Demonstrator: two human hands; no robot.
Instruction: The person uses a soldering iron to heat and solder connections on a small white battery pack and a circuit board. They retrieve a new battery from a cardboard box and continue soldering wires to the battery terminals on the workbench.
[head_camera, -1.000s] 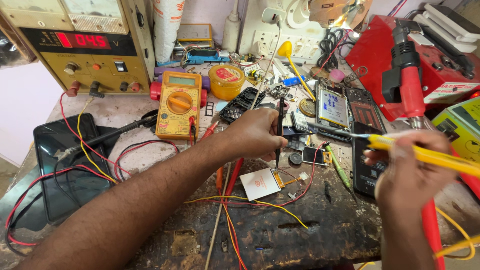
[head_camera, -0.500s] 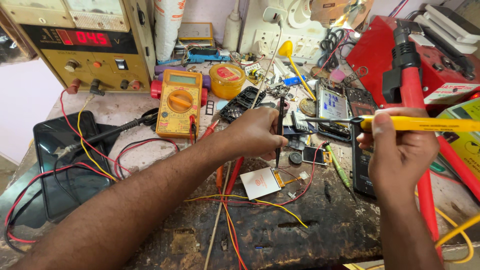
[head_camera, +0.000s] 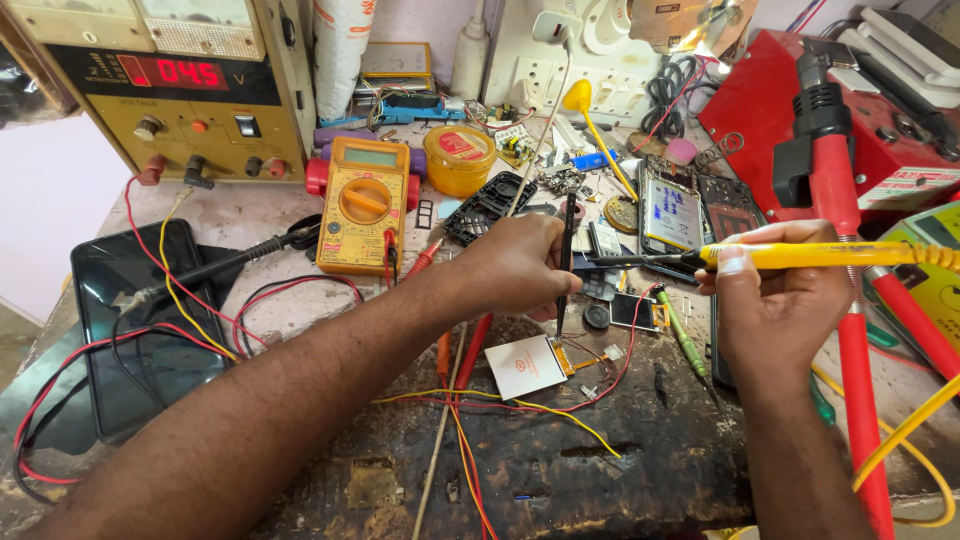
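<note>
Worktop: the dark, scorched wooden worktop (head_camera: 560, 470) is lying nearest, crossed by thin red and yellow wires (head_camera: 470, 400).
Module: a small white square display module with a yellow flex strip (head_camera: 527, 366) is lying flat on it, between the two forearms.
Left hand: the left hand (head_camera: 520, 268) is pinching a slim black probe (head_camera: 566, 262) upright, its tip coming down just beside the module's flex edge.
Right hand: the right hand (head_camera: 778, 300) is closing its grip round a yellow-handled soldering iron (head_camera: 800, 256), held level and pointing left.
Middle: an orange-yellow multimeter (head_camera: 362, 205) is sitting left of the left hand.
Far: a beige bench power supply with a red digit display (head_camera: 170, 90) is standing at the back left.
</note>
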